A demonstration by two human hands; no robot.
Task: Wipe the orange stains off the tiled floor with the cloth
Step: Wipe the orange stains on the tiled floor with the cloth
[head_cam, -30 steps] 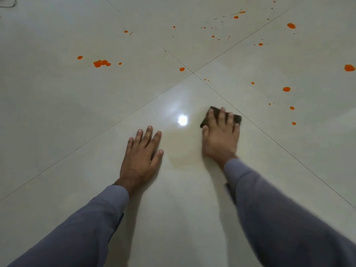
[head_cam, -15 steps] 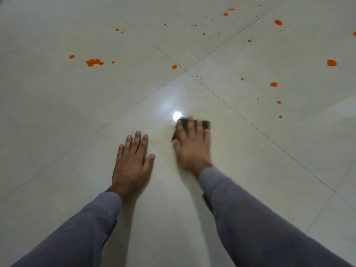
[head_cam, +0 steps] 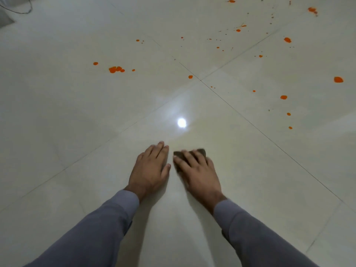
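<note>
— Since the earlier frames, what has shifted?

— Both hands sit closer together now. My right hand (head_cam: 196, 171) has slid the cloth (head_cam: 200, 152) back toward me and leftward, away from the bright light reflection (head_cam: 181, 122) it was next to; my left hand (head_cam: 151, 166) now lies just beside it.

— State of the hands?

— Right hand: fingers fairly straight, laid over the dark cloth and pressing it flat to the tiled floor (head_cam: 77, 112); a little blurred. Only the far edge and left corner of the cloth show past the fingers. Left hand: flat on the floor, fingers pressed together, thumb out to the side, holding nothing.

— And the stains?

— Orange stains all lie beyond the hands, well apart from the cloth. A cluster (head_cam: 116, 69) on the far left tile; one spot (head_cam: 190, 76) near the point where four tiles meet; larger blots (head_cam: 338, 79) and small specks on the right-hand tiles. Grey sleeves (head_cam: 107, 224) cover both forearms.
</note>
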